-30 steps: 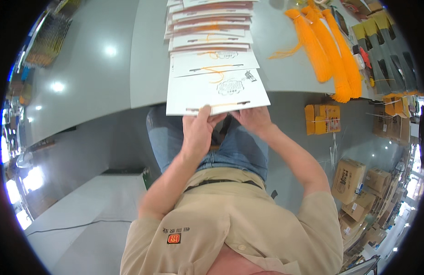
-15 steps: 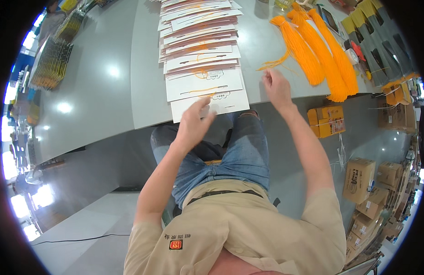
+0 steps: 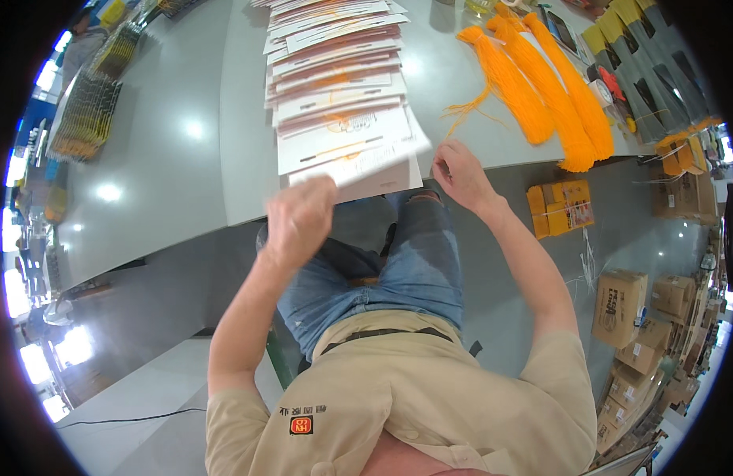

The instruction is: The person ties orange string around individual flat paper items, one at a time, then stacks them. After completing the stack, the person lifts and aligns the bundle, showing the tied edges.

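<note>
A long overlapping row of white cards (image 3: 338,147) runs away from me on the grey table, several with orange cord threaded through slits. At the near end, my left hand (image 3: 299,220) is closed on the left edge of a white card (image 3: 382,163), which is tilted up and partly blurred. My right hand (image 3: 464,176) is just off the table edge, right of that card, fingers curled together; whatever they hold, if anything, is too small to make out. Beyond it lie bundles of orange cord (image 3: 518,99), loose strands trailing toward my fingers.
Grey-and-yellow packs (image 3: 648,79) stand at the right end of the grey table (image 3: 160,127). Below are a yellow box (image 3: 560,208) and cardboard cartons (image 3: 620,305). Bundled wire-edged pieces (image 3: 87,111) stand at the far left.
My left hand has moved left and closed on the front card, lifting it off the one below. My right hand has come slightly nearer and left, its fingers curled.
</note>
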Demonstrator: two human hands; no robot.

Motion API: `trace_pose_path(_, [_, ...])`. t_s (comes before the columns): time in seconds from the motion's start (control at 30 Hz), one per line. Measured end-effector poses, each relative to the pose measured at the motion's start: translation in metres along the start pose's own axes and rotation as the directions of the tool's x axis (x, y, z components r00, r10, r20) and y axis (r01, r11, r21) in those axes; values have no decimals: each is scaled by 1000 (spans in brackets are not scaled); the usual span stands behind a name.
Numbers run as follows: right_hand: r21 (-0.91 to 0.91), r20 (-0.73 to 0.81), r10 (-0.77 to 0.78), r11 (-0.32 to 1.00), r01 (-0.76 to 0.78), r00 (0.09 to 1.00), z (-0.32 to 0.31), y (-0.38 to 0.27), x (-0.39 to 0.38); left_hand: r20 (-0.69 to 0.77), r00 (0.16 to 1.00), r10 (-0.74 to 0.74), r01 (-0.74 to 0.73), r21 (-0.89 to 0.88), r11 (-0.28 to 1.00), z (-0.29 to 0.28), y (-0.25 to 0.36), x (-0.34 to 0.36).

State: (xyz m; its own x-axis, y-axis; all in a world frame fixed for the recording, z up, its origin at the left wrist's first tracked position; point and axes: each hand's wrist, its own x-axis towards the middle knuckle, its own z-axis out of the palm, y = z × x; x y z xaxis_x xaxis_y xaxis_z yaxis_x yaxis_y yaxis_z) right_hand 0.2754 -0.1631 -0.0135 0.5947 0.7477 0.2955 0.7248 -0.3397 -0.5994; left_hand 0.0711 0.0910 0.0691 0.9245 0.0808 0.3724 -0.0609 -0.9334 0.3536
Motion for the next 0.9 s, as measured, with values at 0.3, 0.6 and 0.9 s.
trace_pose_path(0.3, [407, 182, 125, 893, -191, 975, 29, -107, 22, 291, 945, -149, 287, -519, 805, 54, 71, -80])
trace_pose_path(0.6, [260, 274, -77, 965, 3, 959, 96, -134, -6, 584, 516, -627, 448, -807, -384, 91, 19, -143])
trace_pose_path(0.9, [36, 435, -33, 999, 19, 900, 108, -157, 13, 383, 621, -684, 483, -874, -51, 116, 23, -123])
